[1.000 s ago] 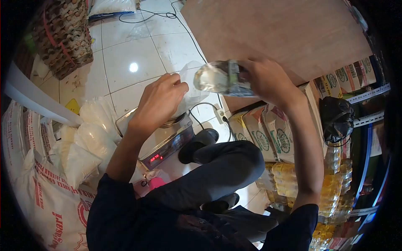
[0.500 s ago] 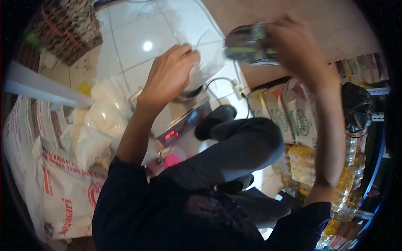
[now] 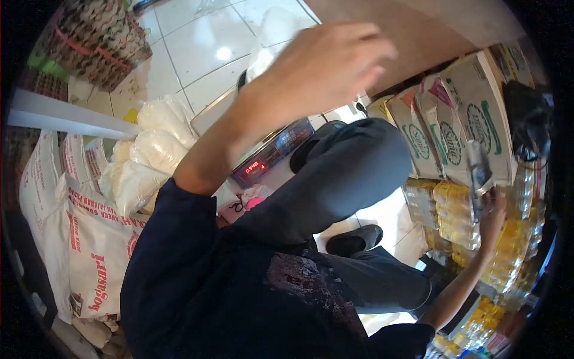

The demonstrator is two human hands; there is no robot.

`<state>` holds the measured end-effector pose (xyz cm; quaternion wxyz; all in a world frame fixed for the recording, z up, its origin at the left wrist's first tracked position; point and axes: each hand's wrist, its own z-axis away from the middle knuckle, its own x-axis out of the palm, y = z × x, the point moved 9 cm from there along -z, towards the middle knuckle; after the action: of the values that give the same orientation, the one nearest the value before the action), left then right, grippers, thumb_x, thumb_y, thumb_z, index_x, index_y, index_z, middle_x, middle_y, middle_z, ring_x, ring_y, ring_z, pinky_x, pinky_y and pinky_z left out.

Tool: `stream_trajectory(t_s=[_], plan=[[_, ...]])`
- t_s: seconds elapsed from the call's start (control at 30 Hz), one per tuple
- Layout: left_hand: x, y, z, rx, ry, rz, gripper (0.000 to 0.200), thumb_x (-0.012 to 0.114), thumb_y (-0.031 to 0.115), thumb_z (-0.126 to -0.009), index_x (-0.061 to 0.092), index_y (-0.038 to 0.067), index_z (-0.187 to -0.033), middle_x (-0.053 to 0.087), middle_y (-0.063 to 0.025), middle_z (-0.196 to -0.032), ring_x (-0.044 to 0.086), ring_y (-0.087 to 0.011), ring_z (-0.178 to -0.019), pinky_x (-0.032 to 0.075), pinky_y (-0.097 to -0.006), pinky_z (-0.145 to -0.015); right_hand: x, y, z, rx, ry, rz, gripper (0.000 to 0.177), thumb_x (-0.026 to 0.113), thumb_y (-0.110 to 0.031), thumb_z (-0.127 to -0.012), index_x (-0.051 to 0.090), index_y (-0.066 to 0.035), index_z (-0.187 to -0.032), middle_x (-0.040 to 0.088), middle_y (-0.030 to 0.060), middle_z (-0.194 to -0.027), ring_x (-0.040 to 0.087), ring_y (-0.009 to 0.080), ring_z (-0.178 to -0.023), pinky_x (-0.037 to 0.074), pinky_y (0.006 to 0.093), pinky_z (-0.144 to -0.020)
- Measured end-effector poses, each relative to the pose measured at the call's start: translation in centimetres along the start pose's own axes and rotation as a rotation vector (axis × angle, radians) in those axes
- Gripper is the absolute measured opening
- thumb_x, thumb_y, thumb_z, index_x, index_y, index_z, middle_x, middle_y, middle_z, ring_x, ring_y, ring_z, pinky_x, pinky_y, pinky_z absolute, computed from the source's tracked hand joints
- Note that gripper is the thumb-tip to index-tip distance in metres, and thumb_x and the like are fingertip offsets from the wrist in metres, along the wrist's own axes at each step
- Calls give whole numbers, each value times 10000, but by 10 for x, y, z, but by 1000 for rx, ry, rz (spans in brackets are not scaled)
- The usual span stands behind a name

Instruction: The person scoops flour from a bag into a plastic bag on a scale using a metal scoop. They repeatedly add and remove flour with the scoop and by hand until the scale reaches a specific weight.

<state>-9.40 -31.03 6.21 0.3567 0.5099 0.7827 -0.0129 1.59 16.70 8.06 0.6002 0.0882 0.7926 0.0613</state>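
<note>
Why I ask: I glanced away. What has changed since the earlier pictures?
The right hand has swung right and back toward the body, still holding the shiny scoop. The left hand has let go of the plastic bag and moved right of it. The scale and the filled bags beside it stayed put.

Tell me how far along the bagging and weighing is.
Seemingly done: several plump white bags sit beside the scale. In hand: the right hand holds a clear scoop, away from the scale; the left hand is blurred but looks empty, its forearm crossing the scale. Probably left: finishing the pale bag at the scale's far side; I can't make out a tied top.
</note>
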Motion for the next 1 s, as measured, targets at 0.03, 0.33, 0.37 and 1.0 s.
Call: stream_trajectory(t_s=[0.03,0.33,0.37,1.0], plan=[[14,25,-19,64,-36,58,170,609,117,-846,644,74,-1007,624,-74,-895,639,-246,-787,518,-355,-706,20,16,21,38,-40,-13,248,528,-104,-921,563,10,-1138,613,205,-1022,579,372,-944,453,426,-824],[185,264,-105,822,-422,330,182,634,213,-842,619,38,-887,617,-116,-883,652,-281,-777,539,-397,-680,99,53,136,302,-118,-314,211,577,-75,-828,579,6,-1023,621,248,-939,590,424,-882,469,469,-774],[210,272,-105,823,-481,346,185,626,215,-846,615,38,-900,613,-118,-882,645,-289,-789,533,-407,-692,102,58,142,271,-80,-288,201,571,-87,-837,576,-5,-1021,617,253,-938,590,432,-881,471,482,-763],[391,182,3,539,-1627,154,605,568,489,-873,546,23,-1258,625,-184,-1156,600,-317,-1061,465,-377,-902,227,9,116,229,-798,-269,362,598,-318,-813,675,34,-834,662,249,-834,653,404,-805,515,480,-738]])
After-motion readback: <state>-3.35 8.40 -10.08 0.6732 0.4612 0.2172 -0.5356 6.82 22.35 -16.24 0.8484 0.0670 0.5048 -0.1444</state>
